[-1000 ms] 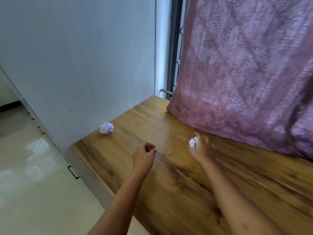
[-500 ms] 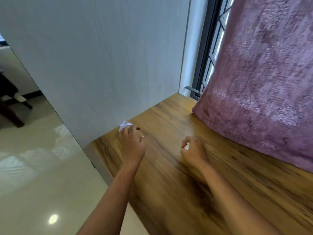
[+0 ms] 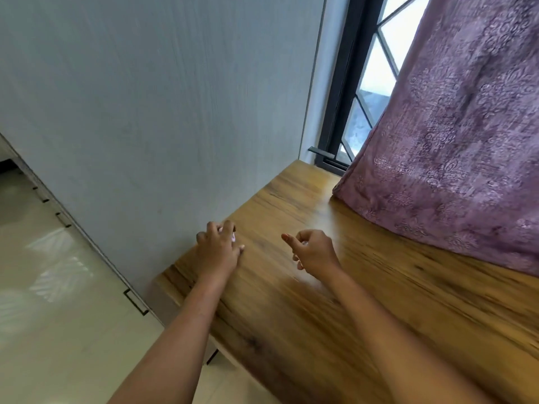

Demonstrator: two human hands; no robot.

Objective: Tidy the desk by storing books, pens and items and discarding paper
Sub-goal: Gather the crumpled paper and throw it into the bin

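Left hand [image 3: 218, 252] moved onto paper ball [image 3: 231, 234], grasping it | right hand [image 3: 313, 252] clenched round second wad [image 3: 304, 243]

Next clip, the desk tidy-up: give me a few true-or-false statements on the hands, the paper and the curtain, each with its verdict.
1. The left hand curls over crumpled paper at the desk edge beside the grey wall. True.
2. The right hand lies flat, with its fingers straight. False: its fingers are curled, and a sliver of white paper shows inside them.
3. The curtain is green. False: it is purple.
4. The curtain's hem rests on the desk. True.
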